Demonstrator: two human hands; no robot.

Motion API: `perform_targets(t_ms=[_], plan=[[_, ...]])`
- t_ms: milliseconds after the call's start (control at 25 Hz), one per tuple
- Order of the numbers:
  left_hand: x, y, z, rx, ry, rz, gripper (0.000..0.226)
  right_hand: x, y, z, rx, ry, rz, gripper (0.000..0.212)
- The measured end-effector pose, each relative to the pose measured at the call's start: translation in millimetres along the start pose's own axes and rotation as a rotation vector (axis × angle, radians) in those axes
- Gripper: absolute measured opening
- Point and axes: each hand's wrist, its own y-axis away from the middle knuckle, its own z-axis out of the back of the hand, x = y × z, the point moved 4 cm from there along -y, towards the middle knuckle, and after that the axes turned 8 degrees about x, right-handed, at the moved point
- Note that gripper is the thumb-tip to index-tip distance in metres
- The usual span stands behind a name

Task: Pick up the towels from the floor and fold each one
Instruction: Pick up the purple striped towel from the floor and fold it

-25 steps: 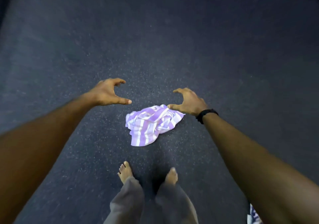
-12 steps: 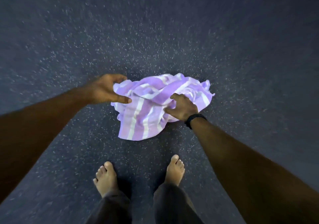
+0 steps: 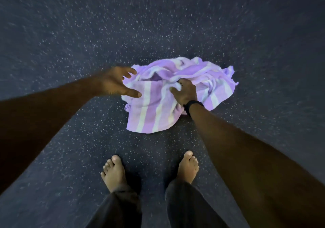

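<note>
Dark speckled carpet (image 3: 70,34) fills the frame; my crumpled lilac striped towel (image 3: 154,115) lies at centre, soft, light, likely to sag; my right hand (image 3: 186,92) pinches a middle fold; my left hand (image 3: 114,83) hovers spread at its left edge, the better corner hold.

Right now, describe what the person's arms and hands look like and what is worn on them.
Both forearms are bare, with no sleeves in view. The left hand wears no ring, band or glove. The right hand is also ungloved, and a plain black wristband circles its wrist.
</note>
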Motion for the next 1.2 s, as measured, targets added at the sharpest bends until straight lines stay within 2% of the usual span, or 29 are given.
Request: perform_targets(t_ms=[80, 280, 360, 480, 600, 800, 960, 1200], plan=[[-38.4, 28.9, 20.2, 0.005, -0.005, -0.044, 0.072, 35.7, 30.5, 48.2, -0.068, -0.069, 0.134, 0.010], [-196.3, 127.7, 107.5, -0.031, -0.012, -0.173, 0.084, 133.5, 140.3, 225.8, -0.197, -0.097, 0.330, 0.005], [-269.1, 174.2, 144.6, -0.101, -0.057, -0.241, 0.087, 172.5, 183.7, 305.6, -0.257, -0.118, 0.375, 0.007], [-392.9, 262.1, 197.5, -0.231, -0.157, -0.355, 0.103, 237.6, 273.6, 442.9, -0.374, -0.145, 0.442, 0.007], [-516.2, 355.3, 231.3, -0.327, -0.172, -0.490, 0.092, 291.1, 376.6, 573.0, -0.525, -0.100, 0.521, 0.007], [-687.4, 495.8, 245.2, -0.445, -0.199, -0.741, 0.081, 332.5, 554.5, 738.4, -0.757, 0.048, 0.576, 0.007], [-788.4, 577.4, 227.5, -0.433, -0.263, -0.946, 0.079, 328.1, 694.1, 808.9, -0.984, 0.045, 0.573, 0.005], [-881.2, 646.2, 164.7, -0.244, -0.469, -1.188, 0.080, 282.6, 858.2, 823.9, -1.322, -0.023, 0.402, 0.006]])
